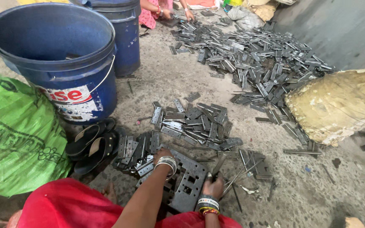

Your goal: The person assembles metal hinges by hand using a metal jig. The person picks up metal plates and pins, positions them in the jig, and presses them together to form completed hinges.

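Left hand (164, 155) rests flat, fingers loose, on dark perforated steel jig plate (185, 181) lying on concrete floor (317, 190). Right hand (213, 185) pinches thin metal pin (229, 179), grip closed on it. Just beyond grips: small heap of grey metal hinge leaves (191, 122), more stacked beside left hand. Far beyond: large unsorted hinge pile (258, 63), bulk apparently untouched. Blue plastic bucket (51, 59) left of grips, almost empty. Judged: early, most work left.

Left hand (162, 153) rests on a dark perforated metal plate (186, 181) on the floor, right hand (213, 185) grips a thin metal rod (216, 165), hinge plates (195, 122) piled beside a blue bucket (55, 55).
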